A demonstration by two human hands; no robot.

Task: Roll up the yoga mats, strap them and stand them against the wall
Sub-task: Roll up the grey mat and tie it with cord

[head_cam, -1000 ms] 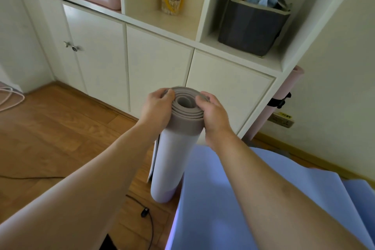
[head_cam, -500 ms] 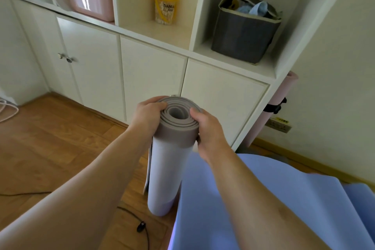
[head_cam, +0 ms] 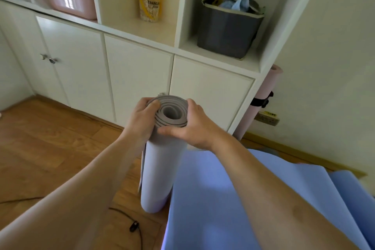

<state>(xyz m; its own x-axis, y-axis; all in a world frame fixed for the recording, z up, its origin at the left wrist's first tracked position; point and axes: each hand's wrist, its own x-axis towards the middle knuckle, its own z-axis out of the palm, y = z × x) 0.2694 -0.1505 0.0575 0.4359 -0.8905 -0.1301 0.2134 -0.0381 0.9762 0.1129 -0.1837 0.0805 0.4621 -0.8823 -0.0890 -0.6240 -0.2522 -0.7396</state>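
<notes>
Rolled mat [head_cam: 158,168] upright on floor [head_cam: 50,148], by cabinet [head_cam: 138,79]. Left hand [head_cam: 142,119], right hand [head_cam: 192,126] both clamp top end, likely squaring coil, stopping unroll. No strap yet. Pink mat [head_cam: 261,97] strapped, against wall [head_cam: 324,67].

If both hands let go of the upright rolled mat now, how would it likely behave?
The mat has no strap visible and a loose flap along its left side, so it would probably unroll. Tall and narrow on end, it may tip. The left hand and right hand grip its top.

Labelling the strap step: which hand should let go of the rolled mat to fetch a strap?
Probably the left hand: the right hand wraps the rolled mat from the front, thumb across it, so it could steady it alone. No loose strap visible.
</notes>
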